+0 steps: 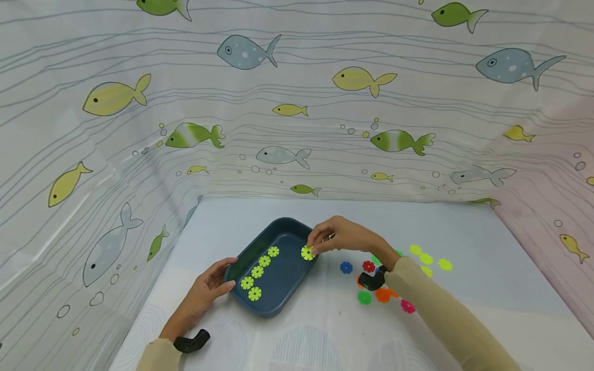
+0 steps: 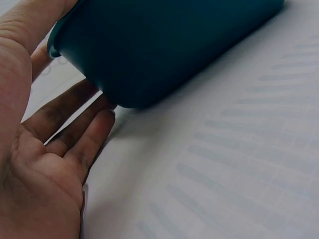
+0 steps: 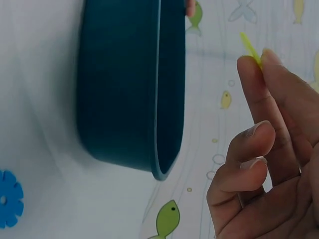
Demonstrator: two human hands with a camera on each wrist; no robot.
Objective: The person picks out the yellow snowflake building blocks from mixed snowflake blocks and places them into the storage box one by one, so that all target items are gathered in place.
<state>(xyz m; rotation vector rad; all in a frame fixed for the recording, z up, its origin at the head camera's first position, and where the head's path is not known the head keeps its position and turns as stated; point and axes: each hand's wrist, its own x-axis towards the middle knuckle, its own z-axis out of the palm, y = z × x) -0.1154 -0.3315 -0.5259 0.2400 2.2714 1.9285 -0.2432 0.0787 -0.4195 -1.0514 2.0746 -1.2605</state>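
A dark blue plastic tray [image 1: 297,278] lies at an angle on the table, with several yellow-green flower-shaped discs [image 1: 257,271] in a row along its left part. My left hand [image 1: 210,282] holds the tray's left end, thumb and fingers spread around the corner. In the left wrist view, its lower fingers [image 2: 94,134] rest against the tray's outer wall near the base. Over the tray's right end, my right hand [image 1: 345,234] pinches one yellow-green flower disc [image 1: 307,252] between thumb and forefinger. The right wrist view shows that disc [image 3: 250,49] edge-on, above the rim; the other fingers curl loosely.
Right of the tray, partly under the right forearm, lie loose flower discs: blue [image 1: 346,267], red [image 1: 368,266], green [image 1: 364,297], orange [image 1: 382,294] and pink [image 1: 408,306]. Several yellow-green ones [image 1: 426,258] lie farther right. A fish-print curtain [image 1: 287,129] surrounds the table.
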